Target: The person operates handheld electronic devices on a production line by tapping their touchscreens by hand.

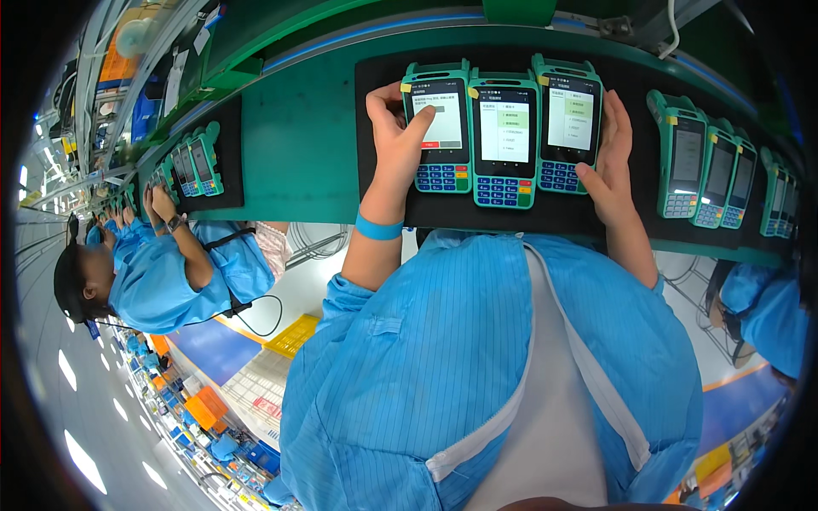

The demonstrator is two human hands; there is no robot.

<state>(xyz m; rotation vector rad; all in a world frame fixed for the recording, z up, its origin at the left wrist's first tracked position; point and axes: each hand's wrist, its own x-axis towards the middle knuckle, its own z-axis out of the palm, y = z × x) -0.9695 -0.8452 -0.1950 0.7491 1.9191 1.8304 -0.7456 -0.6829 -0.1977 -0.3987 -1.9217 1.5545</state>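
Note:
Three green-cased payment terminals stand side by side on a black mat (pixel 554 215): the left one (pixel 443 140), the middle one (pixel 503 145) and the right one (pixel 569 119). Their screens are lit, with keypads below. My left hand (pixel 394 140) is closed around the left terminal's left edge, its thumb over the screen and its fingers partly hidden. Along the right terminal's right side lies my right hand (pixel 615 166), open with fingers stretched out. Its thumb touches the lower right corner by the keypad.
More terminals (pixel 682 170) stand in a row on the right; others (pixel 198 166) lie on the left mat. The green bench (pixel 290 153) runs across. On the left a co-worker in a blue smock (pixel 162 281) works at the same bench; another blue-clad person (pixel 767 315) is at right.

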